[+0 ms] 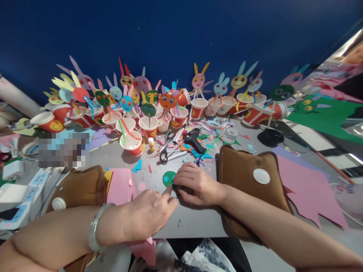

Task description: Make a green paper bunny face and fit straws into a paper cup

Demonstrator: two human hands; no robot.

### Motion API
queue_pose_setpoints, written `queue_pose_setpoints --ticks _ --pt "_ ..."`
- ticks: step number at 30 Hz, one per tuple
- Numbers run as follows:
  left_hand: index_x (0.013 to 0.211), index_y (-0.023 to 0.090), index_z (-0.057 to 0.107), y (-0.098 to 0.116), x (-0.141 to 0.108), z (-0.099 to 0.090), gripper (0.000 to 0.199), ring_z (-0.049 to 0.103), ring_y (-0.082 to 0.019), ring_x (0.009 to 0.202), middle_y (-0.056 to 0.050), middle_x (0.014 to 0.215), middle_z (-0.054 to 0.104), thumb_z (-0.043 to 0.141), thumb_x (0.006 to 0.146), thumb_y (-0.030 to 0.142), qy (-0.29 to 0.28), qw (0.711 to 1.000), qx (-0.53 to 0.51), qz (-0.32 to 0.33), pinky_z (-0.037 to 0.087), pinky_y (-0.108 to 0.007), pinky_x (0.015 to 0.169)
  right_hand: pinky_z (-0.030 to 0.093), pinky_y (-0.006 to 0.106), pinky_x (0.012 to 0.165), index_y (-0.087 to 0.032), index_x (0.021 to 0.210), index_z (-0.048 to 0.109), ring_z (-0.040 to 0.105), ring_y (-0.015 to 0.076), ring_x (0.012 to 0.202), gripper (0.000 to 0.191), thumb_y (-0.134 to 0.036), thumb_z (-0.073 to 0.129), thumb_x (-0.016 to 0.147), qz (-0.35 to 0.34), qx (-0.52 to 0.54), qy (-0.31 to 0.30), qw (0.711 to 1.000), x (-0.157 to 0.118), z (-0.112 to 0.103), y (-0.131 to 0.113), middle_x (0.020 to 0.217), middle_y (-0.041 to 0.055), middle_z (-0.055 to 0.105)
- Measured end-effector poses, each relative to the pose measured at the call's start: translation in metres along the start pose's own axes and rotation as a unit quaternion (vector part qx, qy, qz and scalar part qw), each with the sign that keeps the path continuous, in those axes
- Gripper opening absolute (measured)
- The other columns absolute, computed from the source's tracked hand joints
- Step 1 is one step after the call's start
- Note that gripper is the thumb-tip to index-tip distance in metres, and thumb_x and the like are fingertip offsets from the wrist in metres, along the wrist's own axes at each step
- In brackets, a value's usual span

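A green paper circle (168,178) with light blue dots lies on the grey table between my hands. My left hand (146,213) wears a pale bangle at the wrist and reaches in from the left. Its index finger stretches to the circle's lower edge, with the thumb apart from it. Over the circle's right edge, my right hand (197,185) has its fingers curled close together. Whatever they pinch is hidden, though a thin dark bit shows near the thumb. A pink paper dot (141,186) lies left of the circle.
Behind are paper cups (131,145) bearing paper rabbit heads (126,103). Scissors (163,155), a glue gun (195,140), a small glue bottle (151,144) and scraps lie before them. Brown cushions (246,170) flank my hands. Pink paper (309,185) lies right, a power strip (31,196) left.
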State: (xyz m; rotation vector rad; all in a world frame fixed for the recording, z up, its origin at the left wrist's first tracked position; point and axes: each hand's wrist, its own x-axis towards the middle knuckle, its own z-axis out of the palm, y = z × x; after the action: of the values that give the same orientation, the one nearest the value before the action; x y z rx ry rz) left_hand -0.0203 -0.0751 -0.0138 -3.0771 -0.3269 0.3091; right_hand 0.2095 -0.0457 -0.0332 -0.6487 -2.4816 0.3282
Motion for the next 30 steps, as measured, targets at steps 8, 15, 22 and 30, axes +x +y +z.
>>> queue_pose_setpoints --ticks 8,15,22,30 --pt "0.088 0.015 0.059 0.0000 -0.0005 -0.0002 0.007 0.058 -0.024 0.089 -0.006 0.087 0.051 0.058 0.082 0.013 -0.009 1.000 -0.008 0.000 0.041 -0.028 0.047 0.052 0.038 0.086 -0.017 0.107 0.060 0.066 0.0218 0.095 0.018 -0.018 0.051 0.091 -0.028 0.024 -0.043 0.998 0.0000 0.0014 -0.0009 0.093 0.0105 0.072" --pt "0.102 0.014 0.058 0.0007 0.0010 0.0044 0.017 0.064 -0.021 0.086 -0.009 0.095 0.058 0.054 0.086 0.010 0.000 0.998 -0.043 -0.047 0.047 -0.026 0.053 0.055 0.036 0.083 -0.018 0.105 0.062 0.067 0.0212 0.096 0.016 -0.019 0.052 0.091 -0.028 0.019 -0.051 0.998 -0.0010 -0.0002 -0.0020 0.092 0.0097 0.072" --pt "0.115 0.012 0.056 -0.0018 0.0028 0.0024 0.031 0.068 -0.023 0.081 -0.017 0.111 0.061 0.059 0.086 0.019 -0.020 0.992 -0.057 -0.109 0.050 -0.029 0.051 0.056 0.034 0.083 -0.020 0.110 0.062 0.069 0.0202 0.095 0.020 -0.019 0.056 0.090 -0.032 0.004 -0.048 0.998 -0.0029 0.0010 -0.0003 0.091 0.0080 0.072" --pt "0.110 0.013 0.055 -0.0028 0.0008 0.0033 0.065 0.068 -0.028 0.086 -0.018 0.117 0.059 0.086 0.064 0.046 -0.051 0.991 -0.068 -0.103 0.055 -0.035 0.053 0.056 0.037 0.085 -0.016 0.109 0.061 0.069 0.0228 0.098 0.021 -0.015 0.058 0.088 -0.053 -0.015 0.010 0.998 -0.0019 -0.0019 0.0017 0.093 0.0102 0.073"
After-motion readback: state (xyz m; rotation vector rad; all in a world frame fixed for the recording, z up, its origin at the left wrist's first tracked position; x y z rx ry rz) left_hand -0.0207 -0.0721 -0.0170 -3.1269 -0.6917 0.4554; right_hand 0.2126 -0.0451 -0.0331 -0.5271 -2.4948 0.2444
